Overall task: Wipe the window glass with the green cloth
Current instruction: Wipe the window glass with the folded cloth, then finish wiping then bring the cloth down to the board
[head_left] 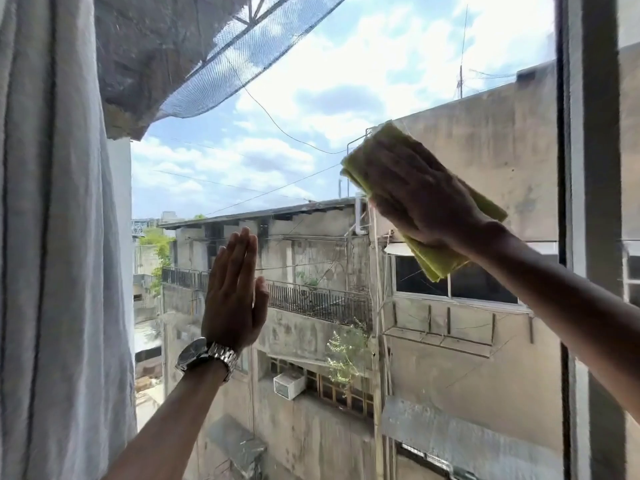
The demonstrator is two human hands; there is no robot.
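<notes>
Right hand (420,199) spread flat over the green cloth (436,254), fingers splayed and pressing it against the window glass (311,98) in the upper right of the pane, near the window frame (588,168) — likely to load the whole pad evenly. Left hand (233,299) open, fingers together, palm toward the glass lower left beside the curtain (52,237); probably bracing, though contact cannot be confirmed. Wristwatch (206,356) on that wrist. Cloth: yellow-green, folded into several layers, edges stacked at its lower corner, nap soft — slightly blurred.
</notes>
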